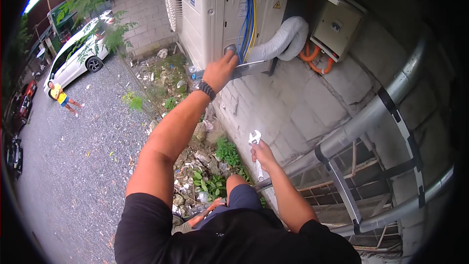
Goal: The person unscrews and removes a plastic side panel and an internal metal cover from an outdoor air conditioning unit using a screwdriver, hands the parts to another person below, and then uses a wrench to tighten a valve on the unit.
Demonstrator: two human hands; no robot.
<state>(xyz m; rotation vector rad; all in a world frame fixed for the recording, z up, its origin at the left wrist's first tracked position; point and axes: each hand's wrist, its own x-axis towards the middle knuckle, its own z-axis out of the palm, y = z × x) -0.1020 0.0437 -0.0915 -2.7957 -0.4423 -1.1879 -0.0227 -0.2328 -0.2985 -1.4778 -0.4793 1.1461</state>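
My left hand (pixel 220 72) reaches up to the lower corner of a white outdoor air-conditioner unit (pixel 198 24). Its fingers are closed near a dark rounded part at the unit's base, but what they hold is hidden. A grey metal bracket (pixel 246 70) runs beneath that hand. Lower down, my right hand (pixel 263 154) grips a silver adjustable wrench (pixel 259 170) by its handle, jaws upward. Blue and yellow wires (pixel 251 10) hang from the unit's open side, next to a white wrapped pipe (pixel 276 44) that bends toward the wall.
An open grey electrical box (pixel 337 27) with orange conduit (pixel 312 63) is on the block wall (pixel 298 107). A metal ladder (pixel 349 134) stands at right. Rubble and plants (pixel 210 183) lie below. A person (pixel 59 95) and a white car (pixel 78 56) are on the gravel.
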